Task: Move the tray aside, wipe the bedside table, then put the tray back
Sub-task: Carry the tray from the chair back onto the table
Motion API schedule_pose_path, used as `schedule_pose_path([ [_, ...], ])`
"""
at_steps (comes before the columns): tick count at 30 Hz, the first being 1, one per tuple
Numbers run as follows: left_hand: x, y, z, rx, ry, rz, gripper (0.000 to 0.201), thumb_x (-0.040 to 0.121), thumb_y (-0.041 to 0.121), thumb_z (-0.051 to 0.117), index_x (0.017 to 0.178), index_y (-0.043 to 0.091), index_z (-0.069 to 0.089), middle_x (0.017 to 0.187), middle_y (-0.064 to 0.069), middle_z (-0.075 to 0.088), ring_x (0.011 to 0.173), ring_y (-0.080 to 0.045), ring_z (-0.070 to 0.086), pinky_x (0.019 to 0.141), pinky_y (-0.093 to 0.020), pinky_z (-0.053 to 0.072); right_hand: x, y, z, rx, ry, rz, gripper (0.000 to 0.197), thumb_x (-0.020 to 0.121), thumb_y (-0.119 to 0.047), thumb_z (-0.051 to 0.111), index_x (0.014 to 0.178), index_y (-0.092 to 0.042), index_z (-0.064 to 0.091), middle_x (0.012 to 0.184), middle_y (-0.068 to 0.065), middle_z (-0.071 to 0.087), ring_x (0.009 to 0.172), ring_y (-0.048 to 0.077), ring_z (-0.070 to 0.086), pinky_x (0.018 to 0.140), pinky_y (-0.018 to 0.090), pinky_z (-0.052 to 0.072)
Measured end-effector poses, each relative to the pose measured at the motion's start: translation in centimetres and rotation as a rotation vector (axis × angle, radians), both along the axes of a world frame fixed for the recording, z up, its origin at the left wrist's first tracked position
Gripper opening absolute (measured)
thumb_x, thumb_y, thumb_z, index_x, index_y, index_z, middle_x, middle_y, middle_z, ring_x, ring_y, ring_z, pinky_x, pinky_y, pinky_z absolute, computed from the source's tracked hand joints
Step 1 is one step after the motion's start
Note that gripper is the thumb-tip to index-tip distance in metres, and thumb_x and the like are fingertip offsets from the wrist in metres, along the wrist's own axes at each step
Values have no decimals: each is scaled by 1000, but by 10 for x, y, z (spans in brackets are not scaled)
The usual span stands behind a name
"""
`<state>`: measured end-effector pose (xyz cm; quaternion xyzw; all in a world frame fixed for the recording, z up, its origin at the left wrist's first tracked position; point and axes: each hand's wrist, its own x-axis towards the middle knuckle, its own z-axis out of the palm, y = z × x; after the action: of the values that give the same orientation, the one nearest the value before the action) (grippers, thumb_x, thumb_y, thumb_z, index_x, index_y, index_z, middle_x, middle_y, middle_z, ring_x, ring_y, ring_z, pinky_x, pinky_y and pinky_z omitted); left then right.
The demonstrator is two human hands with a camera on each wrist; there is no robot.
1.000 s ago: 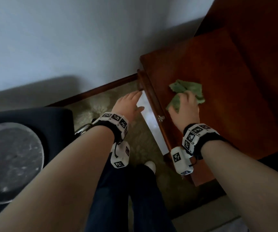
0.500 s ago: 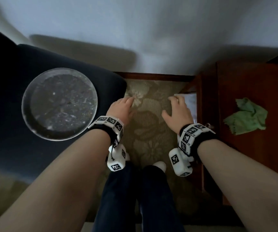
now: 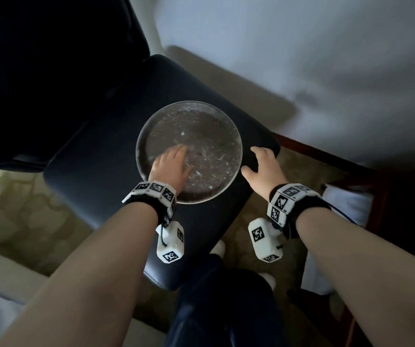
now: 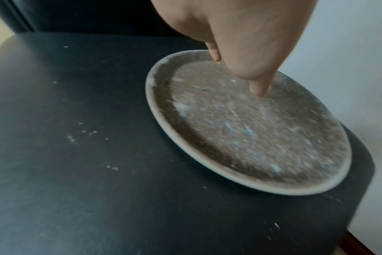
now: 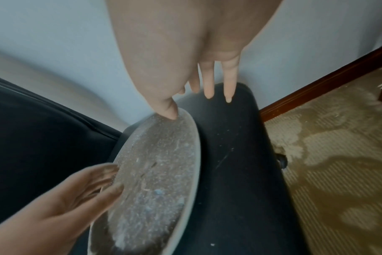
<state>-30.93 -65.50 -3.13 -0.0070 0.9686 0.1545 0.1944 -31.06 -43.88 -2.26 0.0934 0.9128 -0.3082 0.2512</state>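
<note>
One round tray lies on one dark chair seat, under the left hand, whose fingers are spread and grip nothing. The right hand, also spread and empty, is just beside the tray's rim, over the seat's edge.

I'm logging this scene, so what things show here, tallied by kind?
Round speckled tray: 1
Dark padded chair: 1
Hands: 2, the left hand and the right hand
Wrist cameras: 2, left and right
Total: 6
</note>
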Motion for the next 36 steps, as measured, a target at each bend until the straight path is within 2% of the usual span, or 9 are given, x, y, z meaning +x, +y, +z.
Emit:
schedule_pose_path([
  [6, 3, -44, -11, 81, 74, 328, 63, 95, 33, 49, 149, 18, 20, 157, 0, 22, 146, -20, 19, 120, -38, 16, -24, -32, -14, -140, -79, -208, 69, 89, -25, 59, 147, -15, 23, 146, 9, 35, 126, 28, 46, 103, 39, 38],
  [12, -2, -61, -23, 404, 25, 798, 78, 91, 33, 57, 150, 13, 11, 160, -1, 8, 147, -20, 14, 120, -37, 19, -34, -41, -32, -150, -90, -396, 70, 89, -21, 58, 149, -12, 23, 146, 8, 39, 131, 26, 43, 105, 34, 34],
  [15, -5, -65, -27, 553, -24, 952, 80, 90, 33, 59, 150, 12, 10, 158, -6, 15, 145, -22, 21, 120, -37, 22, -38, -44, -37, -128, -73, -443, 62, 89, -17, 58, 144, -7, 32, 141, 10, 46, 126, 26, 47, 98, 30, 37],
  [18, -6, -68, -30, 621, -55, 1006, 77, 89, 35, 59, 149, 13, 16, 154, -5, 29, 140, -23, 34, 114, -34, 30, -42, -47, -38, -128, -82, -462, 46, 88, -12, 56, 132, -3, 45, 122, 10, 57, 111, 26, 55, 83, 27, 39],
  [22, -9, -69, -30, 657, -65, 1010, 70, 90, 31, 58, 148, 15, 21, 149, -3, 37, 134, -20, 41, 101, -24, 33, -45, -46, -41, -72, -87, -371, 17, 89, -8, 48, 104, -9, 54, 100, 10, 55, 88, 24, 53, 62, 24, 38],
  [25, -9, -66, -30, 666, -83, 974, 71, 90, 31, 59, 148, 15, 22, 149, -4, 37, 134, -22, 41, 106, -29, 35, -44, -46, -37, -37, -100, -331, 30, 92, -8, 44, 120, -4, 53, 121, 14, 55, 104, 31, 55, 76, 29, 37],
  [28, -14, -63, -31, 684, -106, 1013, 77, 88, 34, 61, 149, 18, 18, 152, -4, 31, 137, -24, 38, 112, -37, 35, -44, -45, -33, -29, -110, -345, 30, 94, -11, 44, 123, -4, 51, 125, 15, 56, 111, 31, 55, 84, 33, 41],
  [33, -27, -52, -29, 827, -138, 1203, 89, 79, 32, 68, 150, 23, 15, 151, -1, 34, 134, -26, 42, 112, -45, 36, -37, -32, -31, -21, -126, -432, 31, 96, -22, 46, 119, -1, 50, 118, 18, 59, 108, 33, 55, 77, 28, 35],
  [36, -35, -38, -33, 879, -186, 1263, 98, 61, 41, 70, 146, 28, 23, 148, -1, 39, 129, -28, 47, 106, -48, 41, -27, -19, -28, 2, -80, -500, 29, 98, -19, 44, 120, -1, 49, 121, 18, 58, 111, 33, 54, 77, 28, 33],
])
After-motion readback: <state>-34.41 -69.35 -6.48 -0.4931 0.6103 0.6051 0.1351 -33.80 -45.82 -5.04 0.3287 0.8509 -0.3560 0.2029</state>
